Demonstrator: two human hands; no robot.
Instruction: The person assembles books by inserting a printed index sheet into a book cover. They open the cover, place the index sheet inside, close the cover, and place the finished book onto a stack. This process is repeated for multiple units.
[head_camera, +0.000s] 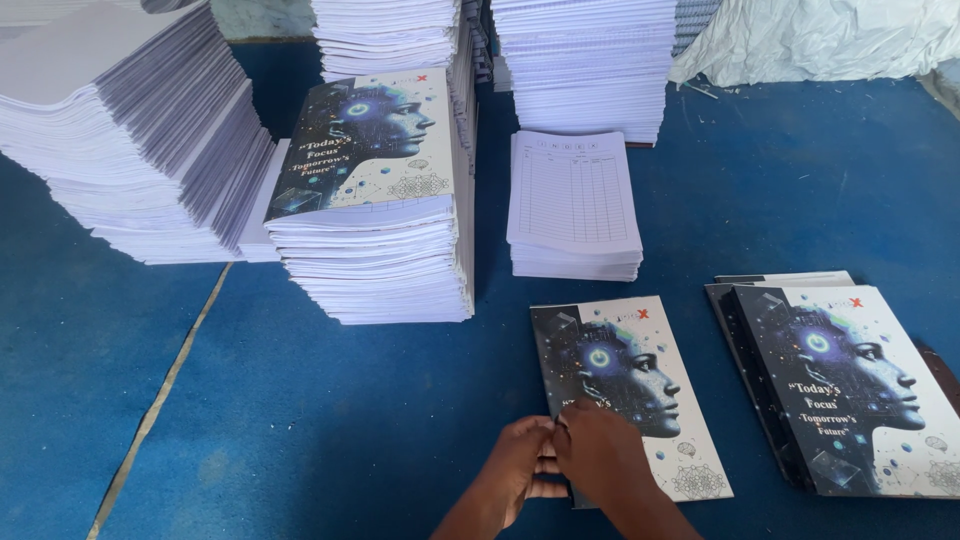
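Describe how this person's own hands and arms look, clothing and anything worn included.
Both the left hand and the right hand are bare: no gloves, rings, watch or bracelet show. The forearms are uncovered as far as the frame's bottom edge, so no sleeve is in view.

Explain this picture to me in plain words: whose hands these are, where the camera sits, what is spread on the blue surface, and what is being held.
There is no machine here. The one picture comes from a camera worn on a person's head, looking down at their own two bare hands. The left hand and right hand rest together on the lower left edge of a single notebook, which has a printed cover showing a head in profile and lies flat on the blue surface. To its right lies a small pile of the same covers. Behind stand a tall stack of notebooks with the same cover on top, a low stack of ruled sheets, and white paper stacks. Whether the fingers are pinching the edge or just pressing it is not clear.
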